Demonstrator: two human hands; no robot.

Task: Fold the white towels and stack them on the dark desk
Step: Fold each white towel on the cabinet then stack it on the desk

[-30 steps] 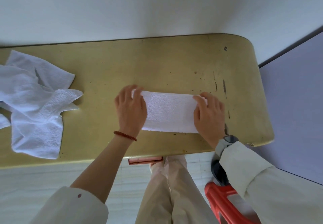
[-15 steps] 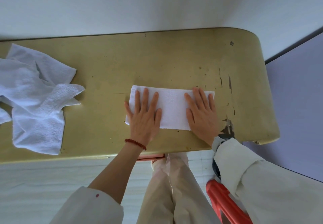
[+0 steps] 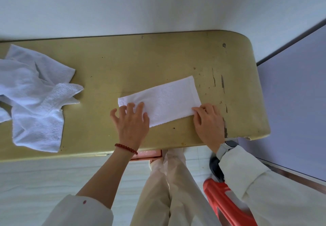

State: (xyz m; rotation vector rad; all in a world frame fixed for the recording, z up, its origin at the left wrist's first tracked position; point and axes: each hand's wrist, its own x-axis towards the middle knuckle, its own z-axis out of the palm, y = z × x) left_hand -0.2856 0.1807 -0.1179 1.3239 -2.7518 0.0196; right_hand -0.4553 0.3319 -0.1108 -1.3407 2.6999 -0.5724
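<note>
A white towel (image 3: 164, 100), folded into a long strip, lies slanted on the olive-yellow table (image 3: 141, 61), its right end farther from me. My left hand (image 3: 131, 123) rests with spread fingertips on the strip's near left corner. At the near right corner, the fingertips of my right hand (image 3: 209, 123) touch the towel's edge. Whether its thumb is under the cloth is hidden. A heap of unfolded white towels (image 3: 35, 98) lies at the table's left end.
A white wall runs along the table's far edge. Beyond the table's rounded right end lies a grey-violet surface (image 3: 291, 102). A red plastic object (image 3: 227, 206) stands on the floor by my right leg, below the table's front edge.
The folded towel has turned from lying straight to slanted, its right end swung away from me. Both hands slid from flat on its top to its near corners.
</note>
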